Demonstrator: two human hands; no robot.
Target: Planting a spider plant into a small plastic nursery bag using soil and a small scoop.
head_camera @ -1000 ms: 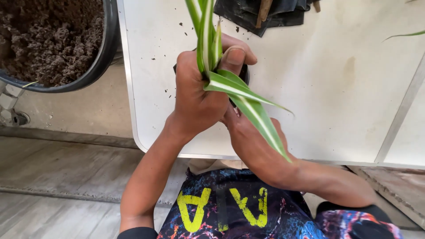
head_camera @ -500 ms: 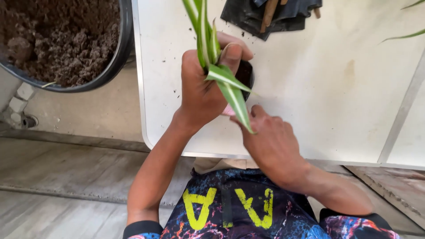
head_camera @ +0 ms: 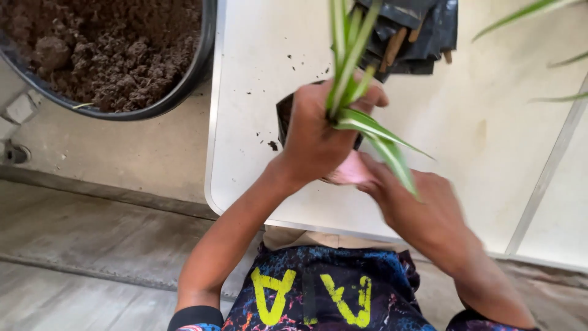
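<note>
A: Left hand [head_camera: 315, 138] is wrapped tight round the base of the striped plant [head_camera: 355, 98], leaves running up and away. Under it sits a small black pot [head_camera: 283, 119] on the white bench [head_camera: 490, 141], mostly hidden by the fingers.

B: And the right hand [head_camera: 422, 211]?

A: Near side, right of the pot, fingers tucked in low against it. Blurred; cannot tell whether that grip is closed on anything.

B: How would you judge the handling?

A: Best held at the crown, as here, not by the leaf tips. Keep the stem upright and centred, other hand steadying the pot.

B: Surroundings?

A: Big black tub of soil [head_camera: 110, 55] far left, off the bench. Black plastic bags [head_camera: 416, 30] at the far edge.
</note>
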